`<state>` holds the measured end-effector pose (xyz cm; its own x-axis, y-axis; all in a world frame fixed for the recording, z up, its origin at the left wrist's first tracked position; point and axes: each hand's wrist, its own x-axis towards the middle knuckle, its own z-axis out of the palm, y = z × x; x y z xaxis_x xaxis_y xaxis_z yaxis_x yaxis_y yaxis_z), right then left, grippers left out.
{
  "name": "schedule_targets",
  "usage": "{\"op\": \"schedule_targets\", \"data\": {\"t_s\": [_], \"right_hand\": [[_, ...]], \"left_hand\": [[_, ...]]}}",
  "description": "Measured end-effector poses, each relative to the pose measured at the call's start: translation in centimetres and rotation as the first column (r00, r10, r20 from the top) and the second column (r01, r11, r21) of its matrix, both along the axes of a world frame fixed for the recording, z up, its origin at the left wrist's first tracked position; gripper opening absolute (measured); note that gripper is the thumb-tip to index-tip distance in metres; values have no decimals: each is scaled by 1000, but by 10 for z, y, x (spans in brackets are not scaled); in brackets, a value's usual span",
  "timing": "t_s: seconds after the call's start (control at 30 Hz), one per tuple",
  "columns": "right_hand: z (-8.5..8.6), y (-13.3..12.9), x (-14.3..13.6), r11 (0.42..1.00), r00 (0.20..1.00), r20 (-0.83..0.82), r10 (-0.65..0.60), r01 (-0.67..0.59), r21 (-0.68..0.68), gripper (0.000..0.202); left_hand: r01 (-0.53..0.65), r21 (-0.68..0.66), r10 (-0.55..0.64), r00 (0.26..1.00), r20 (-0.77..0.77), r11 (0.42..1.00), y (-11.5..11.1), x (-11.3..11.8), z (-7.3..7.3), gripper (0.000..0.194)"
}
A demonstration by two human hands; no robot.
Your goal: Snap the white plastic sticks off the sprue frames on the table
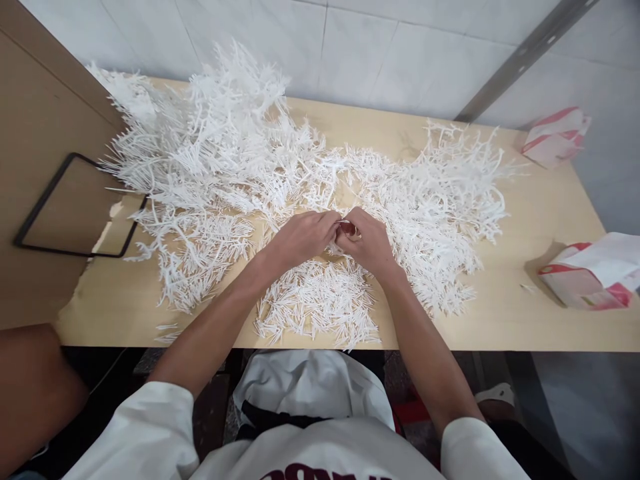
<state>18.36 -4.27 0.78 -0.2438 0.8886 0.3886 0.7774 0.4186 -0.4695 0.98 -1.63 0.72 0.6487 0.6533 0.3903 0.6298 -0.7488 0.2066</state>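
My left hand (313,235) and my right hand (367,241) meet above the middle of the table, fingers bent and fingertips touching. Between them is something small, thin and whitish, too small to name. Around the hands lie many thin white plastic-like sticks. A tall tangled heap of white branched pieces (215,140) rises beyond my left hand, and a lower heap (440,200) spreads to the right. Nearest my body, a flat pile of loose short white sticks (320,300) lies below my hands.
Two red-and-white paper packets, one far (555,139) and one near (585,277), stand at the right of the wooden table (510,320). A brown panel (45,120) and black wire frame (37,212) are at left. A tiled wall backs the table. Someone's bare limb shows lower left.
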Motion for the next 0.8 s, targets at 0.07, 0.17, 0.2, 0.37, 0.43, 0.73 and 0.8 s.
{"op": "schedule_targets", "data": {"t_s": [0.07,0.17,0.2,0.37,0.43,0.73,0.8], "right_hand": [[-1,0,1,1000,1000,14,8,-8,1,9],[-2,1,3,1000,999,45,23,-23,10,11],[-2,1,4,999,998,55,28,-29,16,11],[-2,-3,4,994,997,-1,82,-82,72,14],[-1,-6,2,987,988,-83,133,-124,99,13],[-5,-2,-2,1000,975,-221,-15,19,15,21],[-6,-1,-1,995,966,-250,-67,82,51,26]], "left_hand": [[-2,27,2,1000,-8,1000,-2,2,2,21],[23,46,-23,1000,-15,999,-4,5,2,20],[36,45,-35,999,-12,998,-4,5,1,20],[-26,-54,32,994,108,998,6,-3,-2,15],[-150,-163,188,951,246,975,13,-11,2,13],[16,-346,213,762,612,938,20,-13,14,27],[28,-325,185,775,604,945,18,-9,13,28]]}}
